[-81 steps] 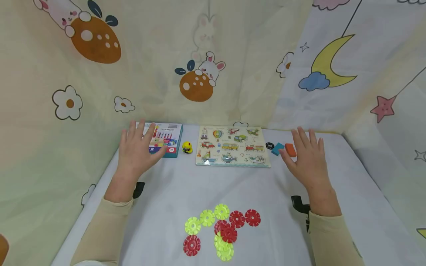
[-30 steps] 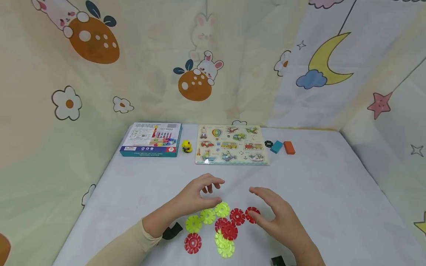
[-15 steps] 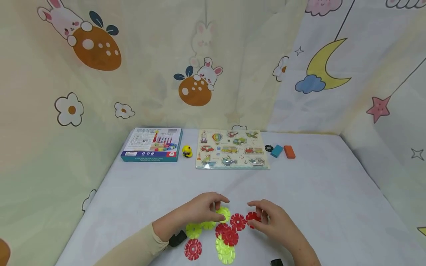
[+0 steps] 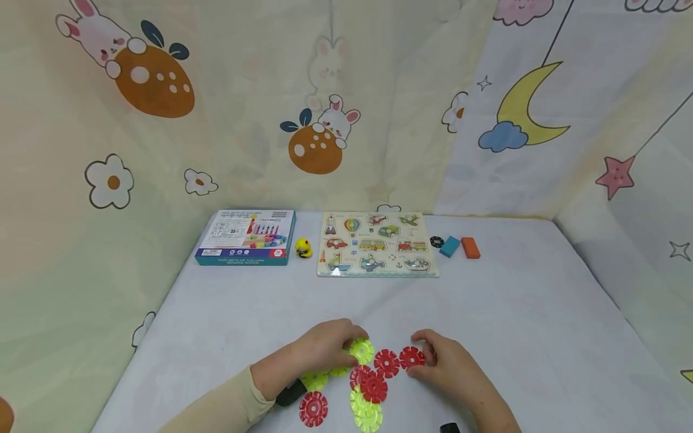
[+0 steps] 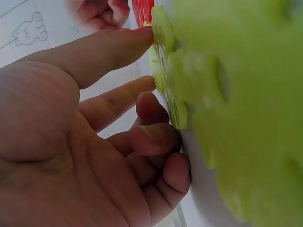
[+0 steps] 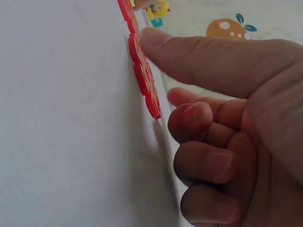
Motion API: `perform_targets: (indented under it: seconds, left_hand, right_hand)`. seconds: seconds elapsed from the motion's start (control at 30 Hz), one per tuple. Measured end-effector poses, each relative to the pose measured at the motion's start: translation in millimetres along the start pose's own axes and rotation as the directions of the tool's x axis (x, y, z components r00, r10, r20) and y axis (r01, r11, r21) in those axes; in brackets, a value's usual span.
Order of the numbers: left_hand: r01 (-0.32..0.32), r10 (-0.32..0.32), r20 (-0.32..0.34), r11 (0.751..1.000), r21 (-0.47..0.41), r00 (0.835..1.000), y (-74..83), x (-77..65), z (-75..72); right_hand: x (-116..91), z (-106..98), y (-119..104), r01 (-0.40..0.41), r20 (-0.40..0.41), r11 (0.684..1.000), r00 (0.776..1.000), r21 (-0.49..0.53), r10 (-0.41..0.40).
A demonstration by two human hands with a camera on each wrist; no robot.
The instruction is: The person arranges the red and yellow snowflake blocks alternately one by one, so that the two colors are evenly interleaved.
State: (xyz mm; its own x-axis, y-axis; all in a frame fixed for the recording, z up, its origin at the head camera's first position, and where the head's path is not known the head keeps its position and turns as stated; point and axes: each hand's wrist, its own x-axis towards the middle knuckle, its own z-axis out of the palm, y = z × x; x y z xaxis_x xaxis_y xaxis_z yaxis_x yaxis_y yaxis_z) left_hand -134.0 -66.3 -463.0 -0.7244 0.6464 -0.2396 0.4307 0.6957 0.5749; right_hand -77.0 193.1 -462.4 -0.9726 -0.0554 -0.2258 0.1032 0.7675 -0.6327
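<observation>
Left hand pinches the lime-green notched disc at the head view's six o'clock by its rim, likely for control; right hand's grip, slightly parted, straddles a red notched disc at five o'clock.

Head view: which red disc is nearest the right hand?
The rightmost red disc, lying in the thumb-side opening of the right hand. The other red discs all lie farther left, outside that opening.
</observation>
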Motion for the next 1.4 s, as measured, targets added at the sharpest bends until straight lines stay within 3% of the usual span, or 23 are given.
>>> perform_targets:
  seconds: [0.3, 0.5, 0.8, 1.1, 1.4]
  left_hand:
    - [-0.002, 0.002, -0.001, 1.000, 0.023, 1.000, 0.9, -0.5, -1.4]
    - [0.035, -0.035, 0.006, 0.999, 0.022, 0.999, 2.8, -0.6, -1.5]
    - [0.056, -0.055, 0.028, 0.998, -0.005, 0.998, 2.5, 0.6, 0.5]
    - [-0.027, 0.026, 0.020, 0.997, 0.075, 0.999, 1.7, -0.5, -1.8]
    - [-0.096, 0.090, 0.052, 0.988, 0.125, 0.995, 2.6, -2.7, -3.6]
  right_hand:
    - [1.8, 4.8, 2.6, -0.013, 0.018, 0.999, 1.000, -0.037, 0.014]
    - [1.5, 5.7, 1.1, -0.026, 0.039, 0.998, 0.999, -0.052, 0.028]
    - [-1.3, 4.8, -1.1, 0.016, 0.037, 1.000, 0.999, 0.000, -0.016]
    - [-4.0, 1.6, 0.7, 0.092, 0.070, 0.993, 0.993, 0.071, -0.097]
    - [-4.4, -0.2, 5.7, 0.109, 0.126, 0.989, 0.984, 0.104, -0.122]
